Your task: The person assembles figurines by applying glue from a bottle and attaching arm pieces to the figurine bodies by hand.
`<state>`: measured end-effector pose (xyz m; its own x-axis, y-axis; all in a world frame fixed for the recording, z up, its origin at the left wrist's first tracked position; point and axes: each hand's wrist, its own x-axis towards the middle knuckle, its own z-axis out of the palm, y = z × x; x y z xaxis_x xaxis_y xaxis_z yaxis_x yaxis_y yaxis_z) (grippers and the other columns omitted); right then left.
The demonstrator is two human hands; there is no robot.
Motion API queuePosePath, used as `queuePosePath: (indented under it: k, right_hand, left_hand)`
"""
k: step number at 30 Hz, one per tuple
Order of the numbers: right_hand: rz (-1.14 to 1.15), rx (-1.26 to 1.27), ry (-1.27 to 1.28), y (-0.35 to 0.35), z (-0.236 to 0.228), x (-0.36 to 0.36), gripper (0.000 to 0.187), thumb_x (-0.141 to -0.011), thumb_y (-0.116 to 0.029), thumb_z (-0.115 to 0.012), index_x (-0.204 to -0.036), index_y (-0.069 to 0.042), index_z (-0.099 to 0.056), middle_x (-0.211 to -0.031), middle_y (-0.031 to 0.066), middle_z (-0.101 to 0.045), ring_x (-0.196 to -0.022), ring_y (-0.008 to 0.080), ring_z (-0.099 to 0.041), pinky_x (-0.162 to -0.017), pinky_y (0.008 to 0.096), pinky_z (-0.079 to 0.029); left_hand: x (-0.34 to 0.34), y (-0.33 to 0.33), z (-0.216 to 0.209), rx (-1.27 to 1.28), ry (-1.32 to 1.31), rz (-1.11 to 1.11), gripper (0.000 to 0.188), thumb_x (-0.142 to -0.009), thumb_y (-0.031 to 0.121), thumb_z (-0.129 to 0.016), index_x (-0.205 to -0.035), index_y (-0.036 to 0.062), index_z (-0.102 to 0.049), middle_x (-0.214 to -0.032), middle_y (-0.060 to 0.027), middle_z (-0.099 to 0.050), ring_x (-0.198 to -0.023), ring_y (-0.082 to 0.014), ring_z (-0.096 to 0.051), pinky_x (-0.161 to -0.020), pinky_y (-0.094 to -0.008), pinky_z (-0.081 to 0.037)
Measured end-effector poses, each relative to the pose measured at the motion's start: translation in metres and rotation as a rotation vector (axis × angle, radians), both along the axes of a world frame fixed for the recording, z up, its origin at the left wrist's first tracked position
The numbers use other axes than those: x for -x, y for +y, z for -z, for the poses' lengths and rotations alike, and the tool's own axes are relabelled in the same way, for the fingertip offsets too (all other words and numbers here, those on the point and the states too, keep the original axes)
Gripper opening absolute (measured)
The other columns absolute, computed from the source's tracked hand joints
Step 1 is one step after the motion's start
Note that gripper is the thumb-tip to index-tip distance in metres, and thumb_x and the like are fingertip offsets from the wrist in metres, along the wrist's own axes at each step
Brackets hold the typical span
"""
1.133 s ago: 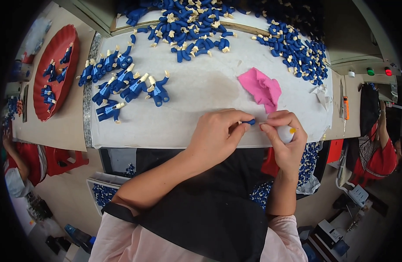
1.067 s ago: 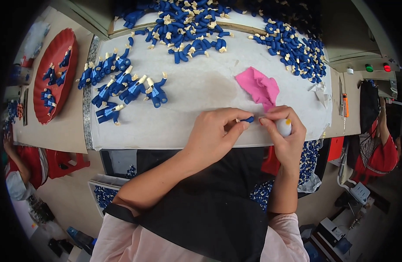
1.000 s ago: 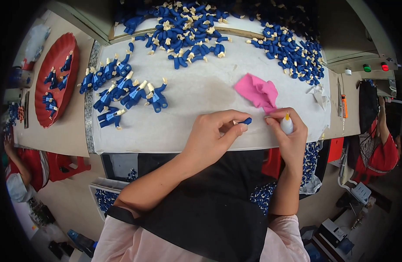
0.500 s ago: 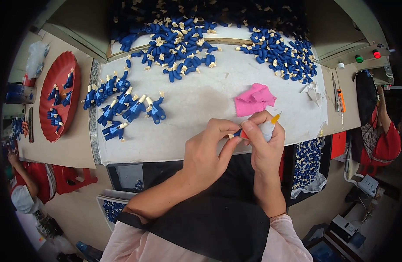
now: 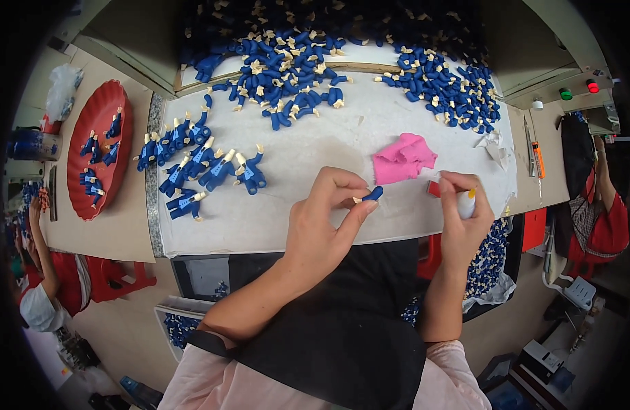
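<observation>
Between the thumb and fingers of my left hand (image 5: 322,222) is a small blue figurine arm (image 5: 373,194) with a cream hand at its end. My right hand (image 5: 462,229), off to the right, is closed round a small white bottle (image 5: 466,205) with a yellow tip, most of it hidden in the palm. A small red piece (image 5: 433,188) shows at its fingertips; its kind is unclear. Beyond that hand lies a crumpled pink cloth (image 5: 402,158) on the white-covered table (image 5: 274,219). Several blue figurine bodies (image 5: 216,174) with cream necks stand or lie to the left.
Heaps of blue arms (image 5: 287,82) fill the back, with another heap (image 5: 451,92) at back right. A red scalloped tray (image 5: 79,184) holds a few figurine parts at left. An orange cutter (image 5: 538,160) lies right. Co-workers sit at both sides; one arm (image 5: 45,242) shows at left.
My hands have parted: the right has moved away to the right with the white bottle and red piece, while the left stays near its place with the blue arm, now more visible.
</observation>
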<state>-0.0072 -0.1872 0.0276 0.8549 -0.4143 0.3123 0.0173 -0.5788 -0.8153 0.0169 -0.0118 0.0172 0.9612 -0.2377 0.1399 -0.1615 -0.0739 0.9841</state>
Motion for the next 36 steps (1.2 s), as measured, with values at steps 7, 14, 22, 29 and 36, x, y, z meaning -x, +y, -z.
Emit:
queuePosePath:
  k: [7, 14, 22, 29, 36]
  right_hand:
    - [-0.369, -0.760, 0.180, 0.044, 0.005, -0.004, 0.005, -0.075, -0.003, -0.059, -0.079, 0.000, -0.059, -0.068, 0.0022, -0.057, -0.061, 0.0049, -0.048, -0.055, 0.0174, -0.038]
    - [-0.237, -1.033, 0.173, 0.050, 0.008, -0.007, 0.006, -0.076, -0.006, -0.059, -0.073, -0.001, -0.057, -0.064, 0.0022, -0.056, -0.055, 0.0051, -0.048, -0.049, 0.0182, -0.036]
    - [-0.331, -0.809, 0.136, 0.055, 0.008, -0.004, 0.007, -0.076, -0.005, -0.059, -0.071, -0.001, -0.056, -0.065, 0.0036, -0.057, -0.055, 0.0060, -0.048, -0.049, 0.0186, -0.037]
    - [-0.249, -1.097, 0.127, 0.055, 0.004, 0.000, 0.005, -0.077, -0.003, -0.056, -0.076, 0.002, -0.057, -0.064, 0.0024, -0.054, -0.052, 0.0058, -0.046, -0.047, 0.0178, -0.036]
    - [-0.260, -0.779, 0.124, 0.048, 0.001, 0.007, 0.006, -0.074, 0.000, -0.058, -0.079, 0.003, -0.060, -0.065, 0.0016, -0.056, -0.056, 0.0038, -0.047, -0.048, 0.0157, -0.035]
  left_hand:
    - [0.007, -0.004, -0.003, -0.127, -0.149, -0.036, 0.022, -0.074, 0.002, -0.060, -0.090, 0.0008, -0.046, -0.080, -0.0107, -0.056, -0.072, -0.0224, -0.062, -0.058, -0.0268, -0.048]
    - [0.009, -0.004, -0.003, -0.189, -0.295, -0.090, 0.021, -0.072, 0.002, -0.062, -0.087, 0.0008, -0.047, -0.076, -0.0099, -0.056, -0.066, -0.0215, -0.061, -0.053, -0.0270, -0.047]
    - [0.012, -0.002, -0.005, -0.204, -0.300, -0.070, 0.019, -0.072, 0.002, -0.061, -0.086, 0.0005, -0.048, -0.076, -0.0097, -0.057, -0.066, -0.0217, -0.061, -0.053, -0.0263, -0.047]
    - [0.009, 0.001, -0.007, -0.156, -0.250, -0.123, 0.021, -0.072, 0.002, -0.062, -0.089, 0.0002, -0.050, -0.076, -0.0088, -0.059, -0.064, -0.0208, -0.060, -0.051, -0.0265, -0.045]
    - [0.011, 0.004, -0.008, -0.218, -0.293, -0.058, 0.014, -0.071, 0.002, -0.062, -0.083, 0.0014, -0.056, -0.075, -0.0100, -0.060, -0.064, -0.0229, -0.060, -0.053, -0.0282, -0.046]
